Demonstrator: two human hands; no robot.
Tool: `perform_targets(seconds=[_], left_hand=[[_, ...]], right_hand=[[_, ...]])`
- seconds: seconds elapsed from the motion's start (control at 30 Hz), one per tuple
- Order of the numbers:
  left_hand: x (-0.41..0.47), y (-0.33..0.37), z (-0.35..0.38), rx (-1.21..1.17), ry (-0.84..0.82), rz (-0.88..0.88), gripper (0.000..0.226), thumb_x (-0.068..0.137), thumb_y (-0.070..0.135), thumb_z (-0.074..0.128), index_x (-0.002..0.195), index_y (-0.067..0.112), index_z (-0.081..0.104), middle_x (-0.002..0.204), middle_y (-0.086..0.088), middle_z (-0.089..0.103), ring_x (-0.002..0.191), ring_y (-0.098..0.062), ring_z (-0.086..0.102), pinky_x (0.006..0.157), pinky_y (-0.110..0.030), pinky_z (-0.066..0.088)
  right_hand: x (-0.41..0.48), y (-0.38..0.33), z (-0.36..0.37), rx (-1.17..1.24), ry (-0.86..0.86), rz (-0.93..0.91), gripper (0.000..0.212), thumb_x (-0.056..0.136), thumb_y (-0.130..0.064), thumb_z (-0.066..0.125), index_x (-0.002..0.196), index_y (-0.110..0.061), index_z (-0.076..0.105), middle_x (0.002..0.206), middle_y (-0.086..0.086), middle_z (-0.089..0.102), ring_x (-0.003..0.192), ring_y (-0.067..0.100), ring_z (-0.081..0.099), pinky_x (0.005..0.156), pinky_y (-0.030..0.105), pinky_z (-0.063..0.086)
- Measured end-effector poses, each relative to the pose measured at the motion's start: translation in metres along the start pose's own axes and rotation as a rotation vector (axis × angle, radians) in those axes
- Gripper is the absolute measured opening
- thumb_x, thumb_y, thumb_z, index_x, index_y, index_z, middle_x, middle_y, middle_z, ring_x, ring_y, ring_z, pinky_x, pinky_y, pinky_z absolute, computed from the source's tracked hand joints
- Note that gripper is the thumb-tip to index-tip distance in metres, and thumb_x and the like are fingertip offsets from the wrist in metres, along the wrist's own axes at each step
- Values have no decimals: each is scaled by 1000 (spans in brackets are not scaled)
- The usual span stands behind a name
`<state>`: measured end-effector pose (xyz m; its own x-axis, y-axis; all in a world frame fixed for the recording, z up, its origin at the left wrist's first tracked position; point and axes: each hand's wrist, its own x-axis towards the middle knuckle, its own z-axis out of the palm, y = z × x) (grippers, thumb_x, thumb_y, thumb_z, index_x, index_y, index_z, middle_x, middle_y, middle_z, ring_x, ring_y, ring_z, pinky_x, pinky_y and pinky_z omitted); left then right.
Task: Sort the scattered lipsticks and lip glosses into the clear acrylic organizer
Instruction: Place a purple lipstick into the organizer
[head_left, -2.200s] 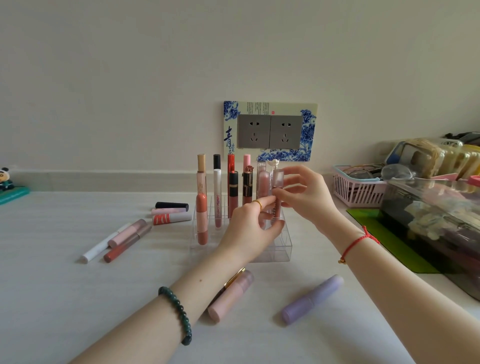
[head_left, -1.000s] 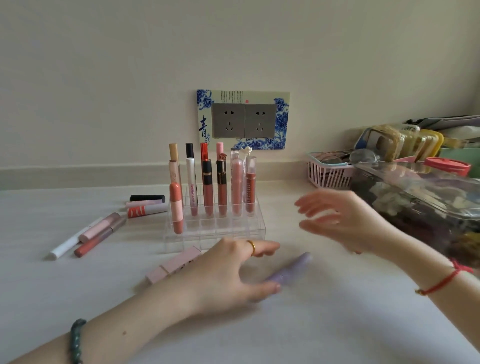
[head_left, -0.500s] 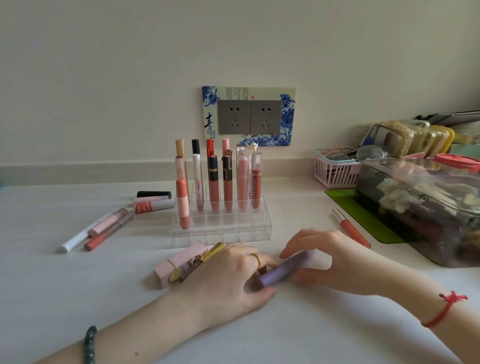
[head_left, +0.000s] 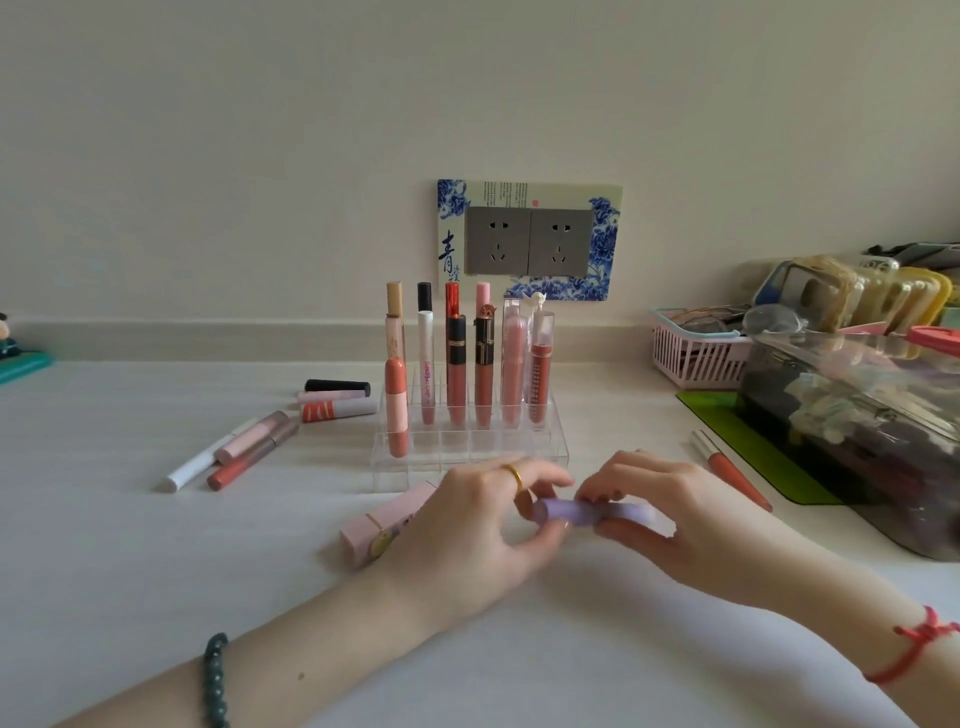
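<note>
A purple lipstick tube (head_left: 582, 511) lies crosswise just above the table, held at both ends. My left hand (head_left: 467, 535) pinches its left end and my right hand (head_left: 685, 519) grips its right end. Behind them stands the clear acrylic organizer (head_left: 550, 452), with several lipsticks and glosses upright in its back rows. A square pink lipstick (head_left: 384, 525) lies under my left hand's edge. Several tubes lie scattered at the left (head_left: 244, 452) and behind them (head_left: 337, 400). A coral gloss (head_left: 727, 467) lies at the right.
A clear lidded box (head_left: 857, 431) on a green mat (head_left: 737, 431) stands at the right, with a pink basket (head_left: 691, 353) behind it. A wall socket plate (head_left: 530, 241) is on the wall behind the organizer. A teal item (head_left: 21, 364) sits far left.
Both hands left the organizer after placing a gloss there, came down to the table, and closed on the purple tube, which is now lifted slightly and turned crosswise.
</note>
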<state>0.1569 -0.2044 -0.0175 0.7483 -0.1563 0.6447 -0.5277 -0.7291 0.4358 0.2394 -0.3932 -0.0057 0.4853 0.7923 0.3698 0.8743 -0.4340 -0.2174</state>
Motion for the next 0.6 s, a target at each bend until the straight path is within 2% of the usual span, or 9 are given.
perform_targets(seconds=[0.1, 0.23, 0.37, 0.5, 0.6], left_hand=[[5, 1, -8, -255, 139, -170, 24, 74, 23, 74, 92, 33, 61, 74, 13, 66, 75, 4, 63, 67, -8, 46], [12, -3, -19, -493, 277, -247, 33, 66, 39, 68, 96, 29, 60, 85, 16, 70, 79, -3, 66, 70, -11, 49], [15, -14, -30, -576, 347, -222, 27, 69, 32, 69, 94, 27, 62, 90, 8, 72, 85, -9, 67, 76, -16, 50], [18, -30, -42, -548, 376, -248, 20, 79, 21, 67, 97, 27, 64, 91, 11, 72, 88, -5, 66, 73, -13, 49], [20, -42, -53, -527, 395, -283, 21, 86, 15, 59, 101, 30, 62, 90, 11, 72, 86, -3, 66, 72, -13, 50]], right_hand=[[11, -7, -2, 46, 107, 21, 19, 82, -30, 63, 102, -32, 62, 92, -20, 60, 82, 4, 59, 71, 25, 51], [34, -22, -1, 185, 232, 14, 18, 80, -21, 65, 98, -25, 64, 85, -17, 63, 82, 4, 59, 71, 20, 52], [64, -41, 1, 358, 317, -1, 17, 79, -18, 66, 95, -20, 65, 81, -13, 64, 77, 3, 62, 67, 13, 52], [97, -55, 7, 417, 396, 10, 17, 78, -12, 68, 93, -19, 62, 78, -19, 60, 72, -2, 62, 64, 5, 47], [120, -60, 10, 481, 439, 19, 17, 79, -10, 67, 95, -14, 63, 81, -19, 59, 72, -2, 62, 69, 7, 49]])
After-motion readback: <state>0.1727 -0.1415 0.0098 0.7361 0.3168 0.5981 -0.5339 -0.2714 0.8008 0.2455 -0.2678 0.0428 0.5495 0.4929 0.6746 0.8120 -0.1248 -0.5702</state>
